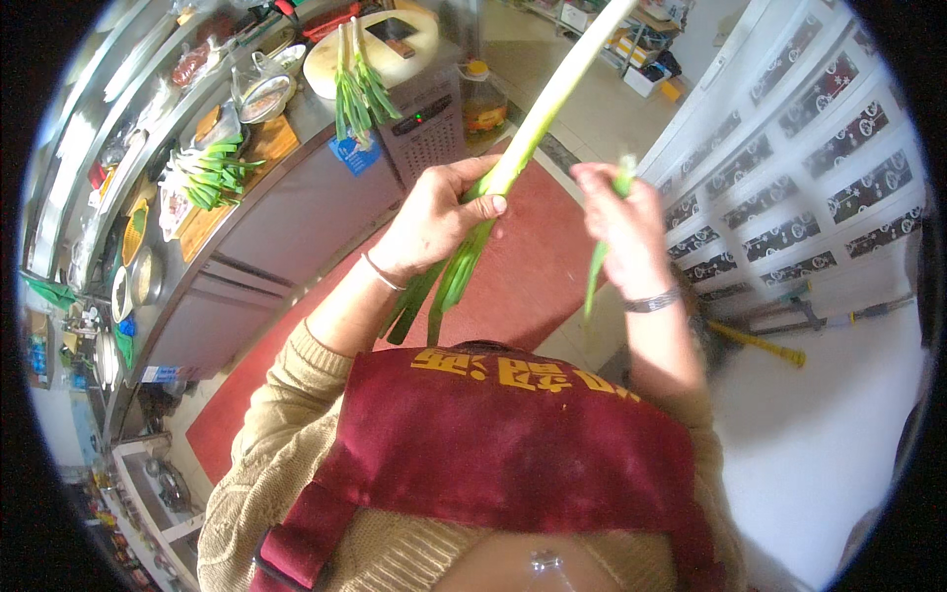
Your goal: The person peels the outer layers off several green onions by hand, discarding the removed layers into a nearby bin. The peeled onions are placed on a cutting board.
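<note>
My left hand (455, 211) grips a long, thick scallion (544, 111) around its green part. The white stem slants up and away to the right, past the top of the view, while the cut green leaves hang down toward my apron. To the right, my right hand (625, 222) is closed around a torn strip of green scallion leaf (598, 270), apart from the stem. One end of that strip sticks up above the fingers; the other dangles below, slightly blurred. The two hands are held in front of my chest, over a red floor mat (533, 266).
Along the left runs a steel counter (325, 140) with a round cutting board (325, 63) bearing several scallions (362, 89) and a phone (396, 33). More cut scallions (211, 174) lie near a wooden board (196, 233). A large oil jug (482, 111) stands on the floor.
</note>
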A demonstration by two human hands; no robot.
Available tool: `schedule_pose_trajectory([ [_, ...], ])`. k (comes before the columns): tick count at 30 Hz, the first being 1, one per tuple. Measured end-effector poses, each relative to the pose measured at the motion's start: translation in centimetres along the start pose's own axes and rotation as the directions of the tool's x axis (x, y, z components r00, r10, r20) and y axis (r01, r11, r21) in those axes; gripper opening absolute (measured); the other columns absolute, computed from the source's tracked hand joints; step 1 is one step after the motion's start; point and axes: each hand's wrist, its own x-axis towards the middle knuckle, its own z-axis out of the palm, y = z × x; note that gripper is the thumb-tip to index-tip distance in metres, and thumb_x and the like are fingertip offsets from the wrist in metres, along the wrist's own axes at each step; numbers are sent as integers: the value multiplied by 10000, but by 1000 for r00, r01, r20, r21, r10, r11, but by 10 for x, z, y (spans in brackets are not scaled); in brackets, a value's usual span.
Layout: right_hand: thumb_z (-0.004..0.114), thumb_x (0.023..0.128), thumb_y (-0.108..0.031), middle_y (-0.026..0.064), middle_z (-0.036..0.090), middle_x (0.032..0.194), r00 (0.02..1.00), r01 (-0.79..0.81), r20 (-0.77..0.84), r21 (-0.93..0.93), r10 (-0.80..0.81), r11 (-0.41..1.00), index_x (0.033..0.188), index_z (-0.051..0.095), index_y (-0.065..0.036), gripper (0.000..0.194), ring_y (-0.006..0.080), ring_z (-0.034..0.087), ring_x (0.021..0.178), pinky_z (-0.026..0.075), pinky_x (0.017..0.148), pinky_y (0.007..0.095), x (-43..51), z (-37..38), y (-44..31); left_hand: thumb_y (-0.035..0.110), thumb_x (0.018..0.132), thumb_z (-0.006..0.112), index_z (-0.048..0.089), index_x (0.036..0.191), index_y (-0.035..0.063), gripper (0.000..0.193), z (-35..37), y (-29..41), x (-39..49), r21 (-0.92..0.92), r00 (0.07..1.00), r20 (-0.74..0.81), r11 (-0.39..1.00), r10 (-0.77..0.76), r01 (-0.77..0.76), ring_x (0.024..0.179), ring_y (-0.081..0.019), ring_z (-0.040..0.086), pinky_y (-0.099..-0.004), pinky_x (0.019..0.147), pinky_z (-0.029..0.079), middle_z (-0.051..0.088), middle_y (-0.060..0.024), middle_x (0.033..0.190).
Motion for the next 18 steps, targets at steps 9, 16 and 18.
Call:
schedule_pose_trajectory([
  [9, 703, 903, -129, -62, 502, 644, 983, -105, -143, 95, 118, 990, 868, 648, 0, 144, 5, 369, 453, 253, 407, 185, -13, 51, 27, 49, 866, 602, 533, 1303, -5, 445, 30, -31, -8, 484, 955, -99, 852, 279, -199, 989, -374, 664, -389, 821, 533, 648, -258, 1068],
  [16, 737, 871, -102, -46, 510, 640, 957, -50, -286, 22, 55, 998, 816, 622, 1, 164, 21, 385, 458, 272, 414, 188, -24, 49, 37, 8, 845, 530, 499, 1326, -34, 484, 43, -51, -12, 639, 913, -124, 736, 388, -226, 852, -372, 671, -398, 741, 558, 649, -245, 961],
  [18, 738, 870, -102, -49, 500, 628, 950, 9, -312, -59, -27, 998, 812, 622, 1, 165, 23, 385, 462, 275, 419, 191, -24, 49, 39, -2, 820, 526, 489, 1333, -33, 515, 45, -53, -14, 704, 895, -114, 671, 431, -233, 799, -366, 667, -408, 711, 560, 645, -232, 903],
])
